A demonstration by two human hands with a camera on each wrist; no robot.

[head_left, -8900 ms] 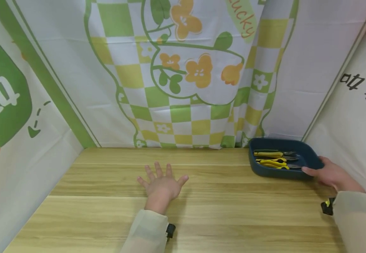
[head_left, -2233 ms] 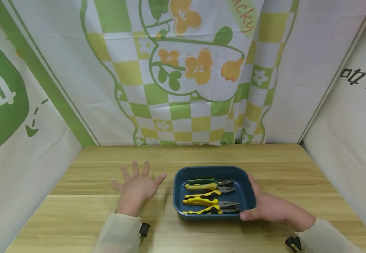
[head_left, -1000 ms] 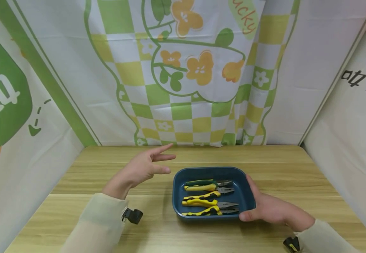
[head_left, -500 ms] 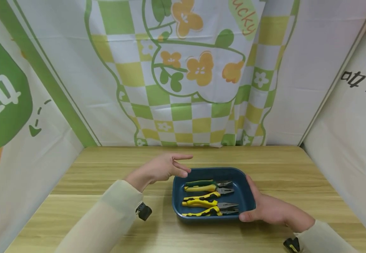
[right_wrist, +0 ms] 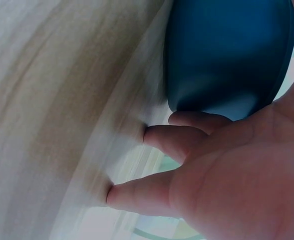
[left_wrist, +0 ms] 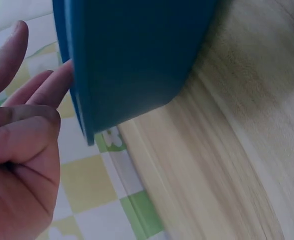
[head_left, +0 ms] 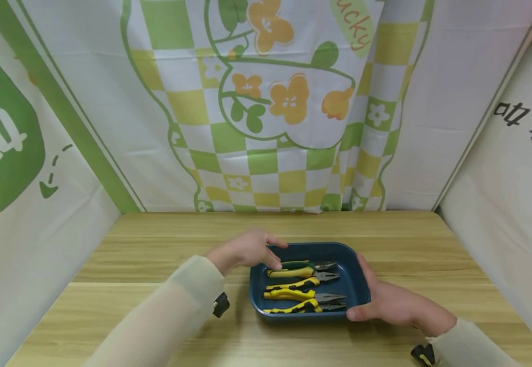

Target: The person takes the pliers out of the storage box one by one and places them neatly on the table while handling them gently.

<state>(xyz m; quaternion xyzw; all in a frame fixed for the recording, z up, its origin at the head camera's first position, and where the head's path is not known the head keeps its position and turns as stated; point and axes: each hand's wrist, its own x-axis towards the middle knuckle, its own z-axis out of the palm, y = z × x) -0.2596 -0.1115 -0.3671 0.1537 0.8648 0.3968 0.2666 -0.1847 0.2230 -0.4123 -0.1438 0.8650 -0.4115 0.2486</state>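
Observation:
A dark blue tray (head_left: 309,317) stands on the table, with several pliers lying side by side in it. Their jaws point right. The rearmost pliers (head_left: 299,264) show a green handle; yellow-and-black pliers (head_left: 293,294) lie nearer the front. My left hand (head_left: 249,250) reaches over the tray's rear left corner, thumb and fingers apart, fingertips close to the green handle. Whether they touch it cannot be told. At the right end, my right hand (head_left: 396,304) holds the tray, thumb at the front corner. In the right wrist view, other fingers (right_wrist: 141,194) reach down to the wood.
The wooden table (head_left: 165,244) runs back to a white curtain (head_left: 288,168) with green and yellow checks. Printed fabric walls (head_left: 513,168) close off the right and left sides. A small black wrist camera (head_left: 221,305) sits on the left sleeve.
Earlier the right hand brought the tray from the back right to the middle. My left hand lifted off the table and moved right, over the tray's rear left corner. The tray now stays put.

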